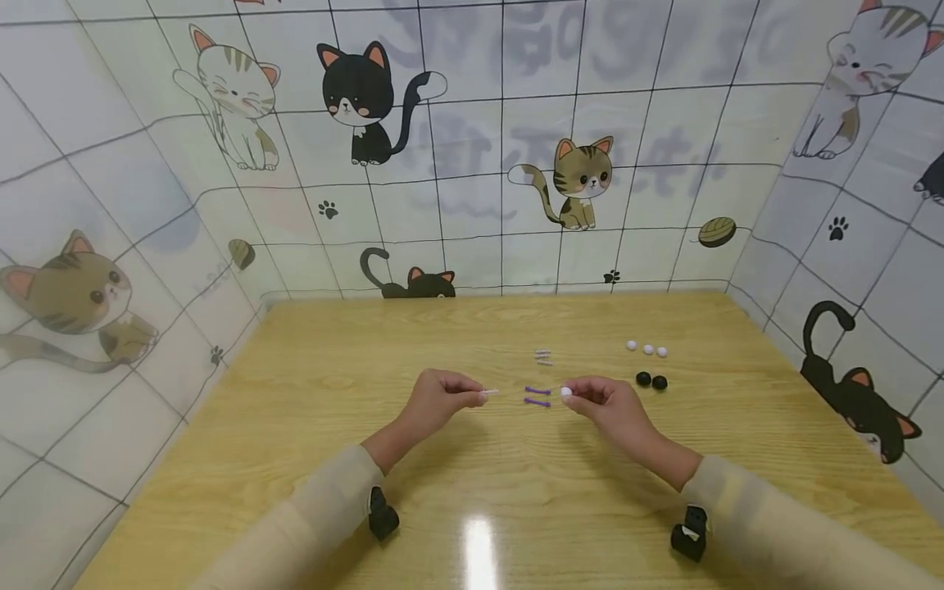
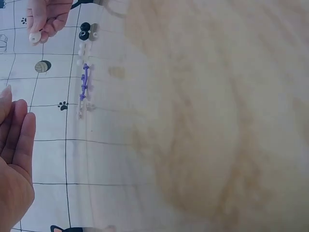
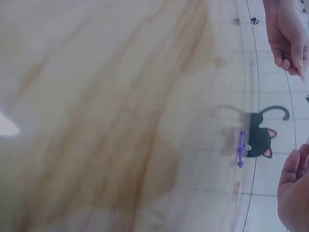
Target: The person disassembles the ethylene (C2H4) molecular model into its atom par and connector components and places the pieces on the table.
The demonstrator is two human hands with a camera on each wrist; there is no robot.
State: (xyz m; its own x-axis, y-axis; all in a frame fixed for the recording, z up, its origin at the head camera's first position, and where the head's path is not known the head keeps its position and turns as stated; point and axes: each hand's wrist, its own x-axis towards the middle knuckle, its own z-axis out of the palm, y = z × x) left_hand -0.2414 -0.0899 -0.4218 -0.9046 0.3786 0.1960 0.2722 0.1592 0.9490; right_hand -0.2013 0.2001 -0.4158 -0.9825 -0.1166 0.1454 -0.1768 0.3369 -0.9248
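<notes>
Between the thumb and fingertips of my left hand (image 1: 438,401) is a thin, whitish short stick (image 1: 492,392), its free end pointing right. My right hand (image 1: 610,407) pinches a small white ball (image 1: 566,392); in the left wrist view, a hole shows in this ball (image 2: 35,36). Both hands are held apart, facing each other above the table. Two purple rods (image 1: 537,397) with thicker ends lie in the gap between them. Behind these are several short whitish sticks (image 1: 543,357).
Three white balls (image 1: 647,349) sit at the back right of the wooden table (image 1: 354,336), with two black balls (image 1: 652,381) in front of them, beyond my right hand. A cat-patterned curtain (image 1: 472,205) encloses the table at the back and sides.
</notes>
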